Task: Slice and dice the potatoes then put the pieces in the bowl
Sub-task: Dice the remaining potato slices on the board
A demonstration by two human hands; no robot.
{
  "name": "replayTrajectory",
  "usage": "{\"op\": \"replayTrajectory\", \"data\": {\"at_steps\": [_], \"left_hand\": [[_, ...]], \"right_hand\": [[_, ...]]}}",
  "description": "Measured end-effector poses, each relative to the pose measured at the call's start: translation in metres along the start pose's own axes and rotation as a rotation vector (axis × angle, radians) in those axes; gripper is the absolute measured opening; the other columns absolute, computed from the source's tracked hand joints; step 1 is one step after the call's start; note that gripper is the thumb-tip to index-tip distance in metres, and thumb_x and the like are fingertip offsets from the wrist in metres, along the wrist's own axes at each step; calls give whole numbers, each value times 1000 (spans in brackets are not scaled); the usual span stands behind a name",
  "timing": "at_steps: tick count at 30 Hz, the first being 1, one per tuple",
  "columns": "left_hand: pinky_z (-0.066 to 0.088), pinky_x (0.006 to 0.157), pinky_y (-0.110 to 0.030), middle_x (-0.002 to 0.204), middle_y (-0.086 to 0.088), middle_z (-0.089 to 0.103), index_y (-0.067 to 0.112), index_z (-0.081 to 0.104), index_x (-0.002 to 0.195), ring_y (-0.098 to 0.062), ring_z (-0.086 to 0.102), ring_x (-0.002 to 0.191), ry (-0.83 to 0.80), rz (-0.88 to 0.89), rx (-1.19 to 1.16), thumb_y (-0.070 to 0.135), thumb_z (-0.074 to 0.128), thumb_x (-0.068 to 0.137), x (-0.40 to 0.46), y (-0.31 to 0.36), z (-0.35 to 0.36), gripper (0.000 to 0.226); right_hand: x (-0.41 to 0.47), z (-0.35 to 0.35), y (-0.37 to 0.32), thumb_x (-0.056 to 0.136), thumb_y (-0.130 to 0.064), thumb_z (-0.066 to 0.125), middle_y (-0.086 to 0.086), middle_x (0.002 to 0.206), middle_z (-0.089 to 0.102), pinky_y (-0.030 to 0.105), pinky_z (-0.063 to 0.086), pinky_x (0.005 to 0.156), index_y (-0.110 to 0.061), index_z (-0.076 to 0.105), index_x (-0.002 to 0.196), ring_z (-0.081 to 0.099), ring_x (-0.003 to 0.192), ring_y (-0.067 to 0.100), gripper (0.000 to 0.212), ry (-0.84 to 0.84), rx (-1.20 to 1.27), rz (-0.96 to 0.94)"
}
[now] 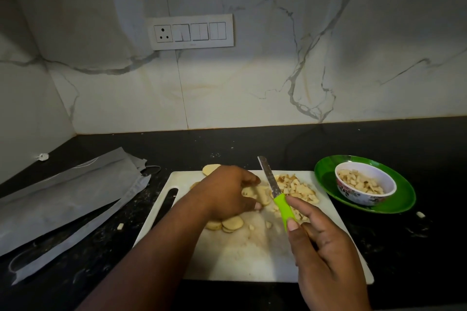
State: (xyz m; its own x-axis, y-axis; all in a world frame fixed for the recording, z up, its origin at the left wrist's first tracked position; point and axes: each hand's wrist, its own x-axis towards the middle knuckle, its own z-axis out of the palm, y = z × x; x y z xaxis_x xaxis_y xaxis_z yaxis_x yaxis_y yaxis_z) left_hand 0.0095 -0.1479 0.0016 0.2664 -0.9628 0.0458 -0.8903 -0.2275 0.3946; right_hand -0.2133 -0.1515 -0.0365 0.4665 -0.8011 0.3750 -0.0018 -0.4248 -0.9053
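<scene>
**Slices gathered, dice piling up beside the blade**

While grey plastic bags [68, 199] lie slack at the far left of the dark tabletop [227, 146], the work sits on the white cutting board [240, 255]. The left hand [227, 193] reaches in from the lower left, palm down, fingers curled over a small stack of potato slices [261, 195] and gripping them; more loose slices [231, 223] lie just under the wrist. To dice well, I would judge the fingertips should stay tucked back and the stack held flat and tight so the strips do not slide apart. Just right of it, the knife [274, 189] points away from the person, blade raised beside the stack; the right hand [326, 252] holds its green handle between thumb and forefinger. Diced potato [295, 188] is heaped beyond the blade. Further right, the bowl [365, 185], part-filled with pieces, stands on a green plate [399, 199].
</scene>
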Motion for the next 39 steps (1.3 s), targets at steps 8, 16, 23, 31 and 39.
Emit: {"op": "replayTrajectory", "data": {"at_steps": [8,16,23,31,39], "left_hand": [[48,83,-30,102,11,51,25,69,132,-11,53,102,5,53,45,56,77,85,17,9,17,57],[43,77,-17,105,16,57,33,70,113,-4,57,96,-11,109,-86,50,85,80,20,-9,12,40],[44,85,-18,112,17,58,31,71,124,-3,58,101,-12,127,-67,48,85,82,16,-9,7,47],[49,95,-25,122,14,63,30,56,147,-1,59,105,-25,-24,12,52,87,76,-9,-29,-18,80],[53,89,-21,104,18,69,27,66,138,-2,66,97,-42,-72,-84,46,88,79,-8,-23,-15,66]], "right_hand": [[2,3,-1,85,-46,54,12,52,48,36,43,55,-58,60,117,44,51,15,35,28,46,2],[2,2,-2,94,-27,60,13,53,47,34,41,55,-57,62,116,43,50,12,37,26,10,15],[2,1,-2,95,-26,59,7,49,47,27,37,51,-51,63,118,42,48,9,34,17,-61,7],[18,-4,-14,96,-33,52,-12,102,72,23,47,80,-35,61,132,63,89,8,37,29,-664,-69],[16,3,6,43,-18,92,-5,55,64,27,45,37,-20,79,87,61,44,17,47,-26,-1021,-78]]}}
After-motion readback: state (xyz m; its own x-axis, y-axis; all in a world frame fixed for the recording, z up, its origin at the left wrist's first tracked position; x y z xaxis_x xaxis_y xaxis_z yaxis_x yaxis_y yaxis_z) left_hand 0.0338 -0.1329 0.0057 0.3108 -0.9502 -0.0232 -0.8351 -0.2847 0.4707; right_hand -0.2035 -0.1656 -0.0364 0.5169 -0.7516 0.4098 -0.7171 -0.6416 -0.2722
